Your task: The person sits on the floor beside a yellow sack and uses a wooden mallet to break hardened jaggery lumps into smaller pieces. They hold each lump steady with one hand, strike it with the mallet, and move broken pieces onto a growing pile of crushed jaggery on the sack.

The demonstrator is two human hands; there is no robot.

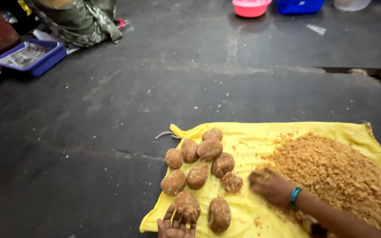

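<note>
You see: blue tray (31,57) far left | green cloth bundle (79,20) beside it | pink bowl (251,7), blue tub (299,5) top | floor crack (361,72) right.

No packages, labels, signs — nor screens.
</note>
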